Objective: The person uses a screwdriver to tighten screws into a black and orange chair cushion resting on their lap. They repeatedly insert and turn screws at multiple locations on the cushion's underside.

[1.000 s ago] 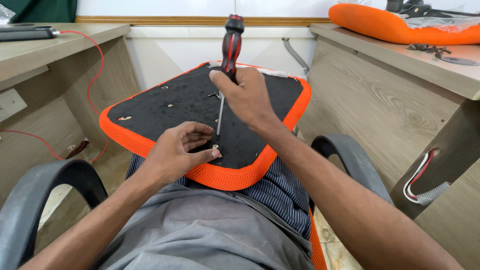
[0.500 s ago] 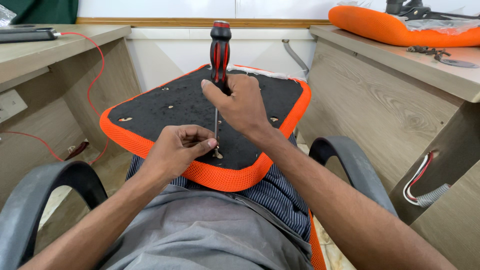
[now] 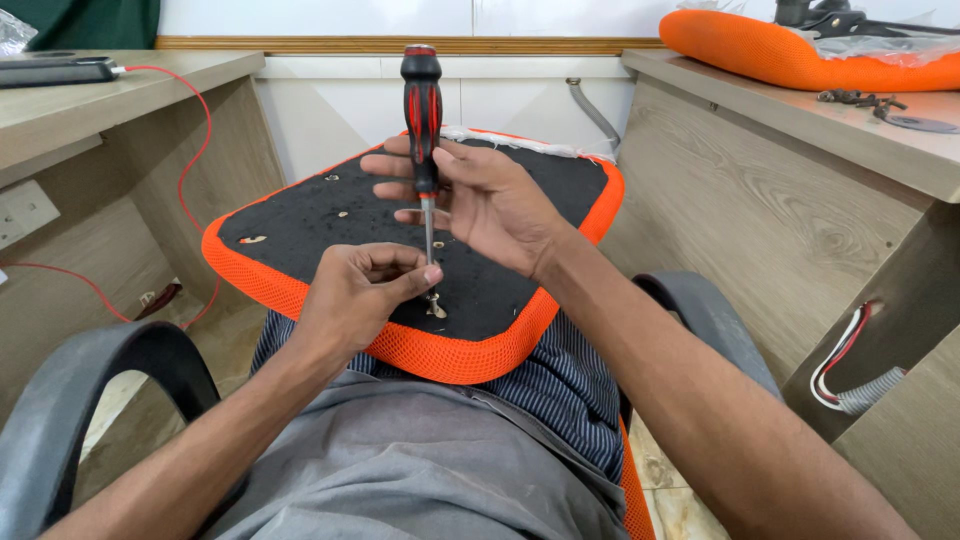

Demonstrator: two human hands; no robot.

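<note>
An upturned chair seat (image 3: 300, 215), black underneath with an orange mesh rim, rests on my lap. My right hand (image 3: 480, 200) grips a red and black screwdriver (image 3: 422, 110) standing almost upright, its tip down on a small screw near the seat's near edge. My left hand (image 3: 355, 295) pinches the shaft's lower end and the screw (image 3: 437, 305) between thumb and fingers, steadying them on the black underside. Several other small holes dot the seat.
Wooden desks stand on both sides; the right one (image 3: 800, 190) carries another orange cushion (image 3: 800, 50) and metal parts. A red wire (image 3: 195, 150) hangs from the left desk. Grey chair armrests (image 3: 90, 390) flank my legs.
The screwdriver has swung from leaning right to nearly upright and moved left. My right hand slid up and turned on its handle; my left hand stayed at the screw.
</note>
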